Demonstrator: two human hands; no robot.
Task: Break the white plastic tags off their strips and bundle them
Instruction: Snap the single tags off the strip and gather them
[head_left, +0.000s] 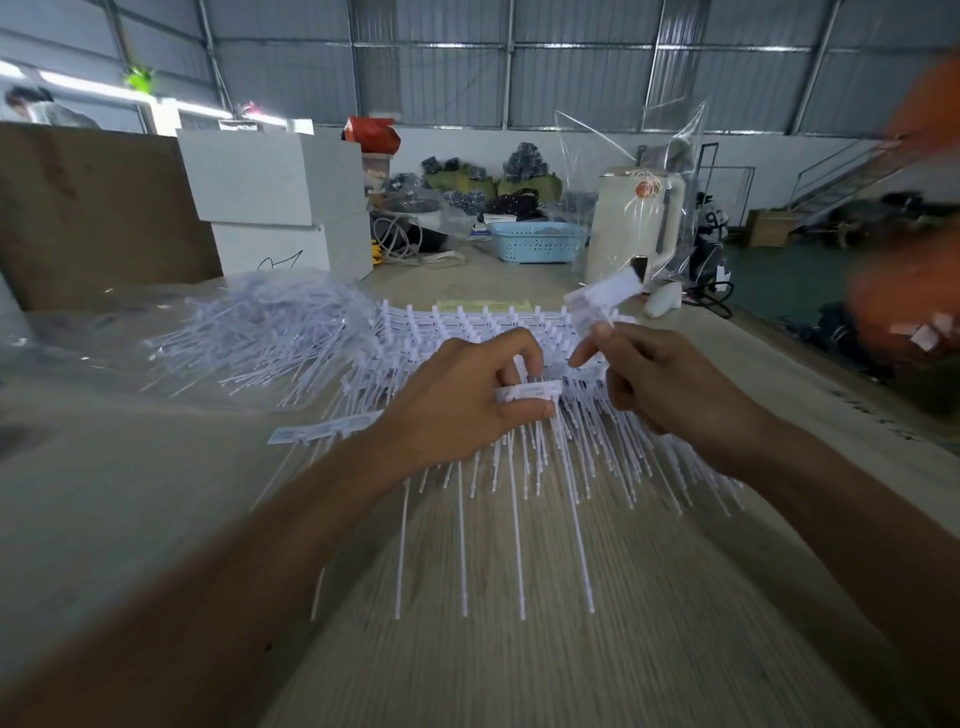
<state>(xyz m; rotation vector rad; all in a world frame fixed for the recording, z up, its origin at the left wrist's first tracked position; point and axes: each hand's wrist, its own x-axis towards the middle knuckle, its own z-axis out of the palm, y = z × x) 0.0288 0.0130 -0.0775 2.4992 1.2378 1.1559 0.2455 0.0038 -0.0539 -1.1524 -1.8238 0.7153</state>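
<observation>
left hand (457, 395) gripping a tag strip (530, 391) over the spread tags (519, 467) mid-surface | right hand (670, 379) pinching broken-off tags (602, 296) | surface (519, 649) lying bare toward near edge | bagged tags (260, 332) sitting left

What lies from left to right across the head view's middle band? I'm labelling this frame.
Bagged pile of loose white tags → left hand gripping a tag strip → right hand pinching broken-off tags.
</observation>
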